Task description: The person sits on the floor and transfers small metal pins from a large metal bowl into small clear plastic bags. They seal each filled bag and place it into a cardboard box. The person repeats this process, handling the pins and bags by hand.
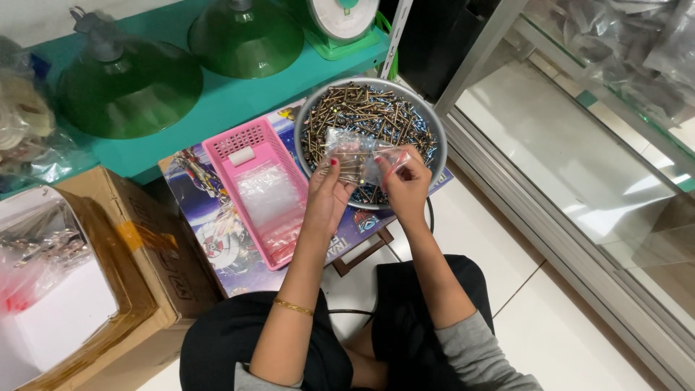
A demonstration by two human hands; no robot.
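Both hands are up over the metal bowl [434, 137], which is heaped with brass-coloured screws [369, 108]. The left hand [327, 190] has its grip pinched on one side of a small clear plastic bag [356, 156], and the right hand [405, 181] is clenched on the bag's other side, so the bag hangs between them just above the screws, a few screws visible inside it. Just left of the bowl sits a pink basket [239, 141] holding more clear bags. Behind it, two green lamp shades [130, 87] rest on a teal shelf [232, 101]. An open cardboard box [145, 253] stands at far left, on the floor.
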